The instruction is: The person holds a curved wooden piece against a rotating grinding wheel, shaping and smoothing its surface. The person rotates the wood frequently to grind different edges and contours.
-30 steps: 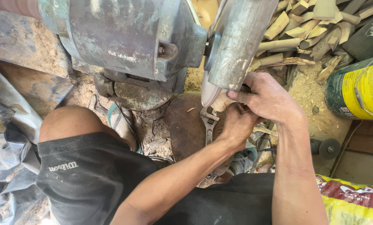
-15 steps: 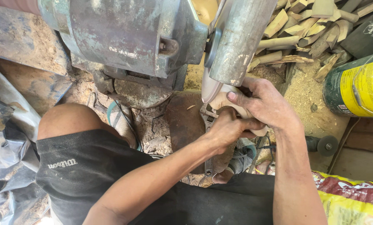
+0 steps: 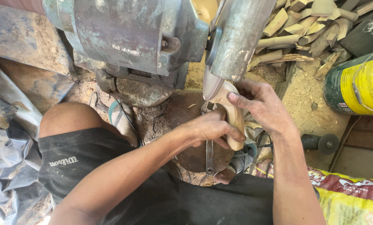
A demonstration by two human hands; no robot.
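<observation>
Pale wood meets metal at centre frame: a carved wooden piece (image 3: 232, 110) is pressed against the grinding disc (image 3: 212, 81) beneath a worn guard (image 3: 240, 37). The left hand (image 3: 213, 128) clenches the lower end of the piece, while the right hand (image 3: 265, 106) grips its upper part, fingers (image 3: 236, 99) curled on top. A green motor (image 3: 128, 35) fills the upper left; wood offcuts (image 3: 303, 25) pile at upper right beside a green-and-yellow can (image 3: 359, 83).
</observation>
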